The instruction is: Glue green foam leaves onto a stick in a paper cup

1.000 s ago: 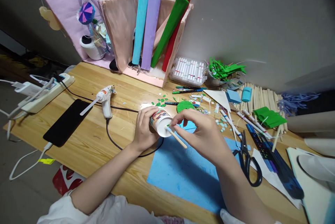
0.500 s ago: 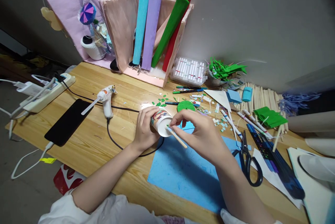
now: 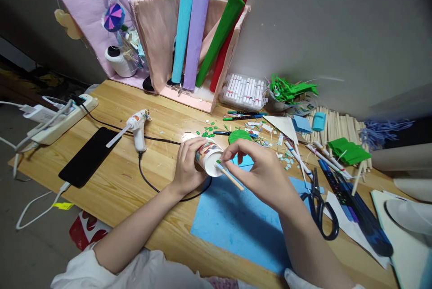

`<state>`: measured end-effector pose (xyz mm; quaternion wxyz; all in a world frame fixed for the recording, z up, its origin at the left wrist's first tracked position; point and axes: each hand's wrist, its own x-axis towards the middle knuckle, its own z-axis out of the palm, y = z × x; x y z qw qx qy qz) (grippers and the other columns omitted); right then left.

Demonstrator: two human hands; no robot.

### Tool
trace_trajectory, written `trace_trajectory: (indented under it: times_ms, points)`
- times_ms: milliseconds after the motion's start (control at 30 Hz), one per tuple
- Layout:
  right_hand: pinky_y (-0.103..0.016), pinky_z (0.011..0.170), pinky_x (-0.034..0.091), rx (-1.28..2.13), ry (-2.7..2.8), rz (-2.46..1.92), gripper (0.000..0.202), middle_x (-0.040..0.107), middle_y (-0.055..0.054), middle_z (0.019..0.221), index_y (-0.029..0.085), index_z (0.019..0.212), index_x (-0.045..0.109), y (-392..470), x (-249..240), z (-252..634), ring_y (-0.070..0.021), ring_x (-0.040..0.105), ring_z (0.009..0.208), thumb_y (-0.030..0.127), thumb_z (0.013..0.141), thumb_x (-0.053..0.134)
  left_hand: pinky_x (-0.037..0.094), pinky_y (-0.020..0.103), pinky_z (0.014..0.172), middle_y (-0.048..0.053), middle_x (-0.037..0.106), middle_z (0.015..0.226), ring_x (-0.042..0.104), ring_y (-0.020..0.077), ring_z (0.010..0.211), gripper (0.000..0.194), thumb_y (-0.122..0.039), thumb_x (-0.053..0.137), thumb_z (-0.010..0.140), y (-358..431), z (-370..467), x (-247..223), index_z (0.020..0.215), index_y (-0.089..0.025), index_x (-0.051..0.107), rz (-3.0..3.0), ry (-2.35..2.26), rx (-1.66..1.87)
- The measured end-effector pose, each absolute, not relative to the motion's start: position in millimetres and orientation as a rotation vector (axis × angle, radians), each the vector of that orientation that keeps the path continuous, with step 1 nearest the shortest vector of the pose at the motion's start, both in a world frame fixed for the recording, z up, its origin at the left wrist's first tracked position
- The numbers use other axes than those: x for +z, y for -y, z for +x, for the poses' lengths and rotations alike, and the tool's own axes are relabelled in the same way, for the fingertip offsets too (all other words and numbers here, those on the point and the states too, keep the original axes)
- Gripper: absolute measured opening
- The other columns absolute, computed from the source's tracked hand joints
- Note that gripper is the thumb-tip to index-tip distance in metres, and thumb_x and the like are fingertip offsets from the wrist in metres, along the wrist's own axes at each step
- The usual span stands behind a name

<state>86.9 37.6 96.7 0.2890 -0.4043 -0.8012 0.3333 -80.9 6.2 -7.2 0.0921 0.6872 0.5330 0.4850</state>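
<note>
My left hand [image 3: 186,163] is wrapped round a printed paper cup [image 3: 205,151], tipped so that its white round end faces me. A wooden stick [image 3: 233,179], bluish near the cup, juts out from that white end. Thumb and forefinger of my right hand [image 3: 259,169] pinch a small green paper leaf [image 3: 218,161] against or very near the stick's inner end; whether it touches is too small to tell. Under my hands lies a blue sheet [image 3: 232,226]. Behind the cup are loose green leaf cutouts [image 3: 209,129] and a green disc [image 3: 239,136].
A glue gun [image 3: 138,131] stands to the left, its black cord looping near the cup. Further left are a phone [image 3: 88,157] and a power strip [image 3: 64,120]. Black scissors [image 3: 316,205], markers [image 3: 245,91], paper scraps and wooden sticks [image 3: 337,129] lie to the right and behind.
My right fingers have shifted slightly, and the green leaf shows more plainly at their tips. The stick's outer end sits a little further right. My left hand keeps its hold on the cup.
</note>
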Motion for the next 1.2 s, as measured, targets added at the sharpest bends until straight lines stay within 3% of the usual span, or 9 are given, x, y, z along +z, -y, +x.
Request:
trace_trajectory:
  times_ms: [400,600,733,933,1200]
  points:
    - [-0.025,0.062,0.042,0.807,2.173,-1.055,0.015,0.062,0.001,0.073,0.021,0.076,0.056,-37.1,96.9,85.1,-0.0140,0.055,0.069,0.005,0.075,0.057,0.044,0.044,0.094,0.009,0.056,0.116,0.054,0.0255,0.109,0.059,-0.032,0.072,0.069,-6.5,-80.5,-7.9,0.120,-0.023,0.045,2.012,-1.562,1.424]
    - [-0.025,0.061,0.044,0.868,2.007,-1.110,0.005,0.064,0.000,0.078,0.021,0.081,0.059,-43.1,98.6,89.8,-0.0141,0.057,0.070,0.017,0.081,0.061,0.043,0.045,0.095,0.010,0.055,0.115,0.053,0.0257,0.109,0.058,-0.031,0.071,0.069,-6.0,-82.4,-7.4,0.119,-0.022,0.045,1.945,-1.589,1.434]
    - [-0.026,0.062,0.046,0.837,1.892,-1.232,0.004,0.066,-0.002,0.080,0.020,0.085,0.062,-69.9,69.4,86.4,-0.0151,0.060,0.070,0.020,0.084,0.057,0.044,0.046,0.096,0.011,0.054,0.116,0.053,0.0261,0.110,0.065,-0.031,0.076,0.065,-6.7,-84.9,-4.2,0.120,-0.021,0.044,1.861,-1.637,1.510]
    - [-0.032,0.075,0.044,0.651,2.262,-1.376,0.009,0.067,-0.007,0.083,0.017,0.083,0.067,-108.9,1.5,68.1,-0.0203,0.058,0.082,0.013,0.080,0.060,0.042,0.048,0.099,0.010,0.053,0.114,0.054,0.0251,0.110,0.066,-0.035,0.079,0.061,-8.9,-86.3,-1.5,0.116,-0.020,0.046,1.650,-1.692,1.538]
    - [-0.031,0.078,0.041,0.572,2.359,-1.342,0.006,0.062,-0.009,0.086,0.016,0.080,0.065,-114.0,-11.0,60.9,-0.0221,0.053,0.088,0.014,0.081,0.060,0.044,0.046,0.097,0.011,0.056,0.113,0.055,0.0265,0.111,0.069,-0.037,0.080,0.059,-8.3,-87.3,-11.0,0.117,-0.020,0.047,1.562,-1.713,1.464]
